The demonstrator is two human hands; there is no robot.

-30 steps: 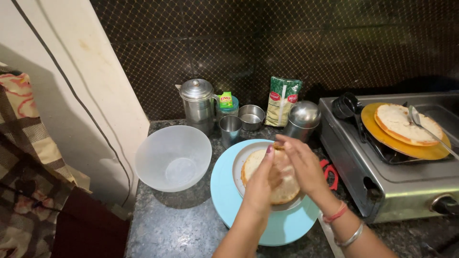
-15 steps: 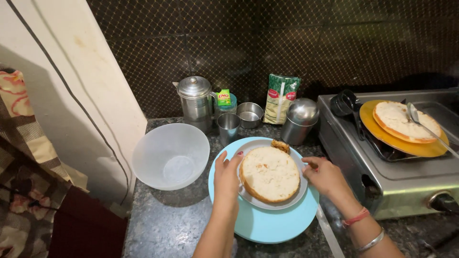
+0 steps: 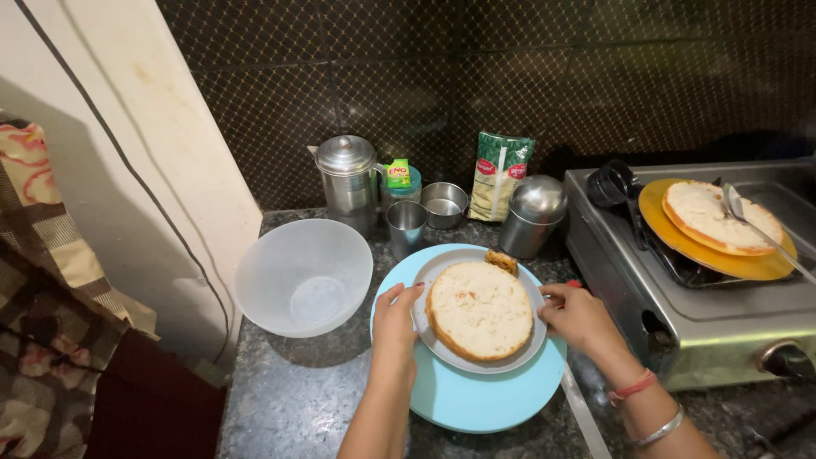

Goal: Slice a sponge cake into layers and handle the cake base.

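Fingers of the left hand (image 3: 395, 319) curl onto the left rim of the small steel plate (image 3: 527, 348), and those of the right hand (image 3: 580, 316) pinch its right rim, so both hands grip the plate from opposite sides. On it lies the round pale cake layer (image 3: 480, 310), flat and centred, with a small browned scrap (image 3: 501, 260) at the plate's far edge. The steel plate rests on a larger light-blue plate (image 3: 476, 404), which stands on the dark speckled desk (image 3: 297, 399).

1 second ago both hands lay on top of the cake, pressing or turning it. Half a second ago they had drawn apart to the sides. Now they have settled on the rim, and the cake's top is left bare. By the look of it, work on the cake's surface is over and the grip has passed to the plate under it.

Counted:
- 2 cake layers, the second one (image 3: 710, 217) on an orange plate (image 3: 731, 263) over the stove (image 3: 705, 331), with a spoon (image 3: 752, 223) across it.
- 3 plates in all.
- 1 translucent white bowl (image 3: 302, 276), left of the blue plate and just beside it.
- 1 lidded steel jug (image 3: 346, 180).
- 1 steel tumbler (image 3: 405, 228).
- 1 small steel bowl (image 3: 444, 204).
- 1 domed steel container (image 3: 534, 214).
- 1 green packet (image 3: 500, 174).
- 1 small jar (image 3: 399, 180) with a green lid.
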